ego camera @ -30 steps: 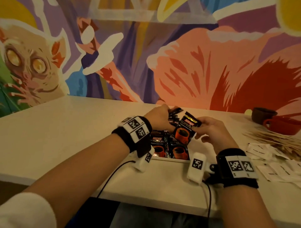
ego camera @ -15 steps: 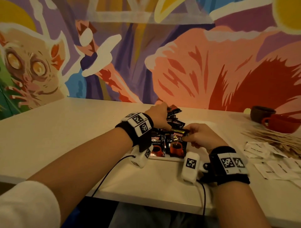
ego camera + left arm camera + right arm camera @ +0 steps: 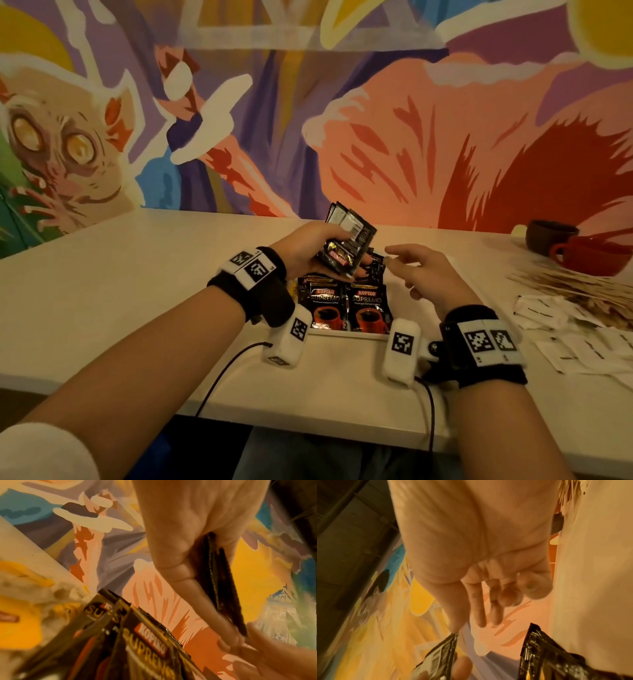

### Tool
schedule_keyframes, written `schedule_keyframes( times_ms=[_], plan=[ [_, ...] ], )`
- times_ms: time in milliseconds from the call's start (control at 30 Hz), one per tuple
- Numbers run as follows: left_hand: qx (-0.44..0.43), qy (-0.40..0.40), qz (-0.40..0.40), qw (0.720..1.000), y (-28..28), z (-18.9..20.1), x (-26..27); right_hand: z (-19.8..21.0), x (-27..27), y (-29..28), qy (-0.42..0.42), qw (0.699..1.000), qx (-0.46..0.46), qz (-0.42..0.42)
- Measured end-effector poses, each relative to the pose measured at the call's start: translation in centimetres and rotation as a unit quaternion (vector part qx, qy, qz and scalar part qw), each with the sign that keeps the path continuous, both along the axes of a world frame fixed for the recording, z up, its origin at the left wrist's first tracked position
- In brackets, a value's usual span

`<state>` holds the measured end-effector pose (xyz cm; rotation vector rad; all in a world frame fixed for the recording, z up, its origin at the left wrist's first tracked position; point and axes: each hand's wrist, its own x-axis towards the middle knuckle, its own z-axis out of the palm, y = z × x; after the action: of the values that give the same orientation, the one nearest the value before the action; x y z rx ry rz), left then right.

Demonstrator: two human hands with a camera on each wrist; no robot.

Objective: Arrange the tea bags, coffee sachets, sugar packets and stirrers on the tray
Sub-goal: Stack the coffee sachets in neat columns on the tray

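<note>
My left hand (image 3: 318,251) grips a stack of black coffee sachets (image 3: 346,245), raised above the white tray (image 3: 349,334); in the left wrist view the thumb and fingers clamp the sachet stack (image 3: 221,588) edge-on. Black Kopiko coffee sachets (image 3: 344,308) lie in overlapping rows on the tray, also seen close up (image 3: 145,642). My right hand (image 3: 416,270) hovers just right of the held stack, fingers loosely spread, holding nothing; the right wrist view shows its relaxed fingers (image 3: 488,599) above sachet edges (image 3: 539,649). Yellow tea bags (image 3: 25,588) show blurred at the tray's left.
Wooden stirrers (image 3: 565,287) are piled at the right, with white sugar packets (image 3: 561,329) scattered in front of them. A dark brown cup (image 3: 548,236) and a red cup (image 3: 596,253) stand at the far right by the mural wall.
My right hand laid its sachet down on the tray row and let go, then drew back open. My left hand lifted its stack of sachets higher.
</note>
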<state>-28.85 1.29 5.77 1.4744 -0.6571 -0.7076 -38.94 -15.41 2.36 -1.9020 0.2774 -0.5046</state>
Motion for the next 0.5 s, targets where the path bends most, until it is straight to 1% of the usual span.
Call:
schedule_keyframes(
  times_ms=[133, 333, 433, 500],
  plan=[
    [0.023, -0.013, -0.026, 0.999, 0.13, -0.57, -0.15, 0.40, -0.14, 0.71, -0.057, 0.994, 0.079, 0.043],
    [0.030, -0.063, 0.003, 0.998, -0.32, -0.73, -0.65, 0.44, -0.02, 0.64, -0.098, 0.982, 0.153, 0.055],
    [0.016, -0.058, 0.008, 0.998, -0.52, -0.74, -0.86, 0.49, 0.01, 0.38, -0.131, 0.966, 0.218, 0.047],
    [0.015, -0.082, 0.021, 0.996, -0.71, -0.86, -0.96, 0.58, -0.04, 0.16, -0.155, 0.952, 0.261, 0.041]
  ],
)
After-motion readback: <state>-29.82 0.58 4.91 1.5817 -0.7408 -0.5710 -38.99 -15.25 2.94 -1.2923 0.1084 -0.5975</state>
